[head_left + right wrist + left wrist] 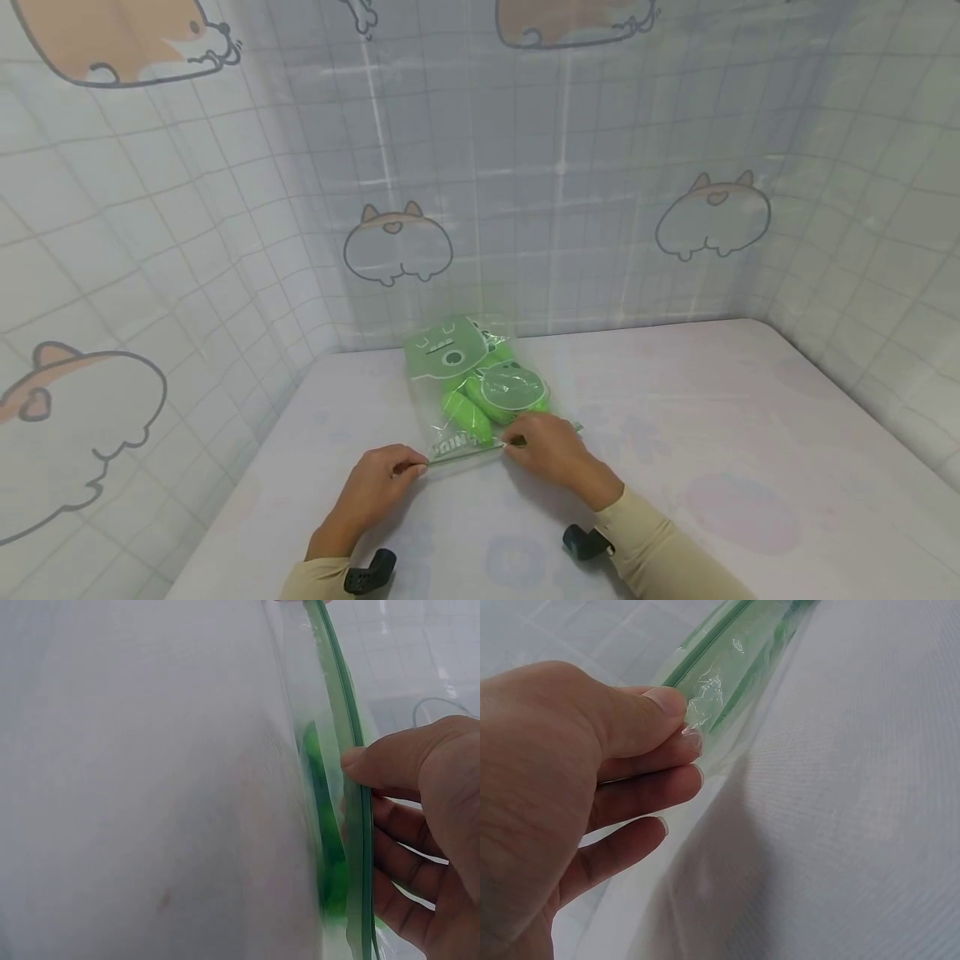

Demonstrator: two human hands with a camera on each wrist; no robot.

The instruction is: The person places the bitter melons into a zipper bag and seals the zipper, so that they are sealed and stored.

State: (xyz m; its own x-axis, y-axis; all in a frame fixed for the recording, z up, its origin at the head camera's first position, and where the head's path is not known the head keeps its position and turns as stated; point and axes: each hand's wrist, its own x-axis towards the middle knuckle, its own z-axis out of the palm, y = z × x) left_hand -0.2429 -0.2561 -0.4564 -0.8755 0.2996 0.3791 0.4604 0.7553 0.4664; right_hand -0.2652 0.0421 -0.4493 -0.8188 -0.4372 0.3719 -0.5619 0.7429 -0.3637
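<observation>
A clear zip bag (442, 421) with green cartoon prints lies on the table, its green zip edge toward me. Inside it are bright green items (467, 415), whose kind the plastic and prints obscure. My left hand (378, 483) pinches the left end of the zip edge between thumb and forefinger; in the left wrist view its other fingers are loosely bent. Farther right along the same strip, my right hand (551, 450) pinches the zip (358, 802), thumb on one side and fingers on the other.
The pale table (720, 417) reaches to a wall covering (480, 167) with a grid and cartoon dogs, which also closes both sides. Dark devices sit at the left wrist (371, 573) and the right wrist (587, 543).
</observation>
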